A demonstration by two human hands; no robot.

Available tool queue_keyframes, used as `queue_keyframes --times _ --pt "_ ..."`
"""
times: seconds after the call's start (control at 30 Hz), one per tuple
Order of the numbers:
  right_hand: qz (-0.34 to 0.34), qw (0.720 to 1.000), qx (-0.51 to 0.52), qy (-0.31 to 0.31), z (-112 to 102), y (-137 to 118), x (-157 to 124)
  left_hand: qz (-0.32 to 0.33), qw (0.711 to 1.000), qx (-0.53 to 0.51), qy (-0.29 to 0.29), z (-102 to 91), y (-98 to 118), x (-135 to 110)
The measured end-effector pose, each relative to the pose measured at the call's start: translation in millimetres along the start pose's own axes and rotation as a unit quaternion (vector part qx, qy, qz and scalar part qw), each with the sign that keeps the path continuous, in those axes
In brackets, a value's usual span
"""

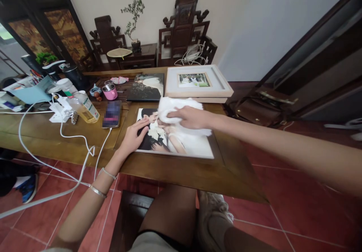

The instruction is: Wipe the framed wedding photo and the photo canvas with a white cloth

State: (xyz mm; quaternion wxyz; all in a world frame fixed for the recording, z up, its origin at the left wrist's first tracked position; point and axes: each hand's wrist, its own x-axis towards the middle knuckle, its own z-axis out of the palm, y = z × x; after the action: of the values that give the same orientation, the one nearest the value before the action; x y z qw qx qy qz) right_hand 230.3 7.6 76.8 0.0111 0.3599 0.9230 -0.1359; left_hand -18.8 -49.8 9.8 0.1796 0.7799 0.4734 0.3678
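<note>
A large photo print or panel (195, 146) of a couple lies face up on the wooden table (166, 171). My left hand (134, 135) rests flat on its left edge, fingers stretched over the dark part of the picture. In my right hand (192, 117) is a bunched white cloth (181, 104), pressed on the upper part of the photo and covering some of it. Part of the cloth spreads out beneath the hand and hides the photo's top right.
Behind the photo lie a dark photo panel (144, 88) and a light wooden picture frame (226, 90). To the left are a charging phone (112, 114), a pink mug (109, 92), a bottle (87, 109) and a power strip (60, 110) with white cables. A brown bag (257, 109) sits right of the table.
</note>
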Motion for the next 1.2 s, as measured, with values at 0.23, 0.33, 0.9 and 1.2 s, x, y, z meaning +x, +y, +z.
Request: queue_keyframes --times 0.23,0.33,0.9,1.2 --pt "0.061 0.996 -0.068 -0.01 41.7 -28.5 -85.0 -0.013 0.999 0.023 -0.023 -1.7 2.4 0.4" --pt "0.014 0.997 -0.047 -0.063 45.2 -73.0 -110.0 -0.023 0.998 0.04 -0.049 -1.3 -0.2 0.7" --pt "0.001 0.998 -0.058 0.022 11.0 43.6 -30.8 -0.024 0.998 0.037 -0.05 -3.0 -4.4 1.8" --pt "0.012 0.998 0.012 -0.053 27.7 -67.1 -100.6 -0.022 0.998 0.033 -0.045 -1.6 -3.3 2.3"
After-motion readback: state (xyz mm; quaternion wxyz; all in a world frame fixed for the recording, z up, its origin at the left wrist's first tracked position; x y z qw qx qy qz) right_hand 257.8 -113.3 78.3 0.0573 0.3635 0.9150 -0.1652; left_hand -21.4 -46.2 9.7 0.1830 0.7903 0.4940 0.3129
